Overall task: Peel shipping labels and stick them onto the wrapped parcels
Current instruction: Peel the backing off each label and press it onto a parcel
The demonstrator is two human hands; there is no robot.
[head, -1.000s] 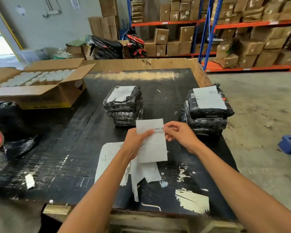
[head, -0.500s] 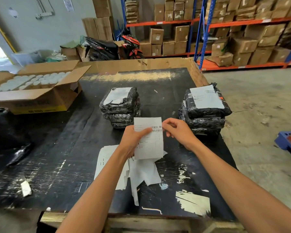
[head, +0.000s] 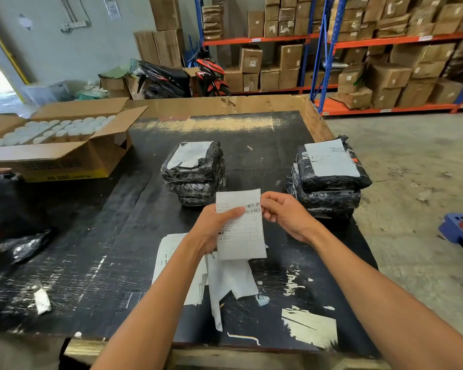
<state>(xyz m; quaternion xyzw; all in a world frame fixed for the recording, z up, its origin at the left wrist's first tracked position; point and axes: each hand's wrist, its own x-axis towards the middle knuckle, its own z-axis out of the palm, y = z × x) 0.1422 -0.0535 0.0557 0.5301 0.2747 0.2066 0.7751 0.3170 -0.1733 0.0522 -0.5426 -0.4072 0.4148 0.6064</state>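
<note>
Now, with my left hand [head: 211, 231] gripping the label [head: 239, 225], my right hand [head: 284, 213] should pinch its upper corner and peel slowly away from that grip.

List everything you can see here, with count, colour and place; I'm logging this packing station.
shipping label: one, white, barcode printed, held above the table
left parcel stack: one, black wrap, mid-table
right parcel stack: one, black wrap, white label on top, right edge
loose papers: several, white, under the hands
table: one, black, scuffed
open carton: one, brown, white-capped items inside, far left
shelving: blue and orange, brown cartons, behind
motorbikes: two, black and red, by the wall
left hand: grips the label
right hand: pinches its right edge
</note>
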